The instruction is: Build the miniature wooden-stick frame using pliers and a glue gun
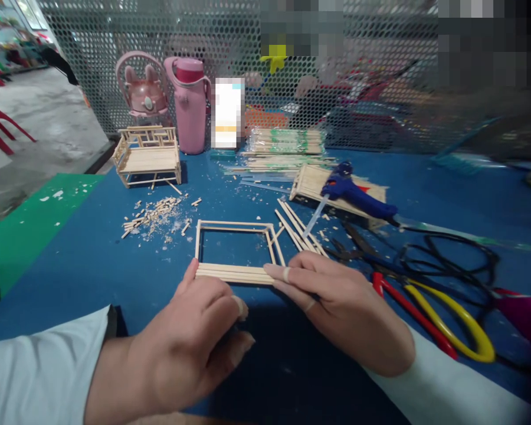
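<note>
You are holding the stick frame low in the middle of the blue table, directly in front of you. Its open rectangle is pointing away from you, and several sticks are lying side by side along its near edge. Your left hand is touching the frame's left end with one finger, while its thumb and the bent finger above it are standing apart. Your right hand is clamping the right end of the near sticks between its fingertips.

Loose sticks are lying just beyond your right hand. Further right, a blue glue gun is resting across a flat stick panel, and its cord is running off to the right. Nearer you, red and yellow handles are lying beside your right wrist; they seem to be belonging to cutting tools, though the overlap is making that hard to tell.

Beyond the frame to the left, stick offcuts are scattering over the table, and a small stick bench is standing behind them. A pink bottle is standing upright beside the bench, and wrapped stick bundles are lying at the back.
</note>
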The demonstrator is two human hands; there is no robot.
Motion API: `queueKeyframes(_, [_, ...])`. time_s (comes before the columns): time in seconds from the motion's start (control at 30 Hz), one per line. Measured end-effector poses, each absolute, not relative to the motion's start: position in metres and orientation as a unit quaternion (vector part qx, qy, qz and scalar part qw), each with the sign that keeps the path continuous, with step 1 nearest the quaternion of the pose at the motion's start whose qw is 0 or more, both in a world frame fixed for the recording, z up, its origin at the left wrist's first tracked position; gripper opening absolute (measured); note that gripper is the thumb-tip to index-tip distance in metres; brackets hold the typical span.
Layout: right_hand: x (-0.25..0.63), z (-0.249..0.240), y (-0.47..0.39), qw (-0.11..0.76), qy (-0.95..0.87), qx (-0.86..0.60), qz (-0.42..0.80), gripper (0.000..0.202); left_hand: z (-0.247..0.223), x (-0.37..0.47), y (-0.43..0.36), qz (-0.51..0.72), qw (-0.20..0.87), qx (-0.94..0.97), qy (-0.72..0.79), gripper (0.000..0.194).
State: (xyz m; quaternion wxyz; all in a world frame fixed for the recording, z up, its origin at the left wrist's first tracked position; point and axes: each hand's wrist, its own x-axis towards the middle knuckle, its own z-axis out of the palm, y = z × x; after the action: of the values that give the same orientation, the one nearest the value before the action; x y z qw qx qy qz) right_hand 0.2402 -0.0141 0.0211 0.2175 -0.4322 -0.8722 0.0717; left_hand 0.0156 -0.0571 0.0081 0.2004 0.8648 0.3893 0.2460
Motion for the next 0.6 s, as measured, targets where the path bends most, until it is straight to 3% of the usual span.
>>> queueKeyframes(0.1, [0.239,0.022,-0.015,0.208,-0.867,-0.445,0.078,0.031,0.011,0.017,-0.057,0.257,0.166,0.87,0.387,0.019])
queueKeyframes(0.3, [0.24,0.021,-0.014,0.197,-0.872,-0.441,0.072,0.029,0.011,0.033,-0.042,0.244,-0.036,0.882,0.402,0.025])
queueKeyframes(0.6, [0.244,0.025,-0.017,0.172,-0.863,-0.462,0.113,0.027,0.019,0.048,-0.02,0.259,-0.071,0.918,0.292,0.037])
